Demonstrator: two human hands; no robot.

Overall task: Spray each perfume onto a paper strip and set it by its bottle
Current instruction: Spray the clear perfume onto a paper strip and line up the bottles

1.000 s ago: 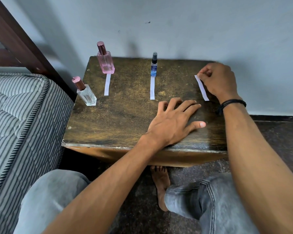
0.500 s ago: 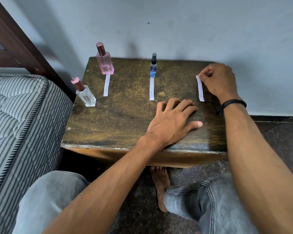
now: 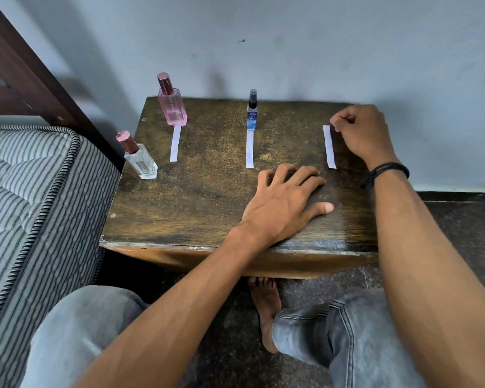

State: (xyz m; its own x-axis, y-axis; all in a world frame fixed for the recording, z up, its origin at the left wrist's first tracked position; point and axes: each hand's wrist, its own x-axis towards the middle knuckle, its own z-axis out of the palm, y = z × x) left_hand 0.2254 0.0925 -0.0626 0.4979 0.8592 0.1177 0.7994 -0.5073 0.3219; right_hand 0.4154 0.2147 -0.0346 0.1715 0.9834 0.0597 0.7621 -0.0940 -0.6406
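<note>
Three perfume bottles stand on the dark wooden table (image 3: 196, 197): a clear one with a rose cap (image 3: 139, 159) at the left edge, a pink one (image 3: 172, 103) at the back left, and a slim blue one with a black cap (image 3: 252, 112) at the back middle. A white paper strip (image 3: 175, 143) lies in front of the pink bottle, and another strip (image 3: 249, 148) in front of the blue one. A third strip (image 3: 329, 147) lies flat at the right with no bottle by it. My right hand (image 3: 361, 133) is curled, its fingertips at that strip's far end. My left hand (image 3: 284, 201) rests palm down, fingers apart, holding nothing.
A striped mattress (image 3: 31, 197) and a dark wooden bed frame (image 3: 25, 68) border the table on the left. A grey wall (image 3: 291, 46) rises right behind the table. My knees in grey jeans and a bare foot (image 3: 266, 306) are below the table's front edge.
My right hand has turned the right strip from slanted to straight and laid it flat, then drawn its fingertips to the strip's far end. My left hand stayed put.
</note>
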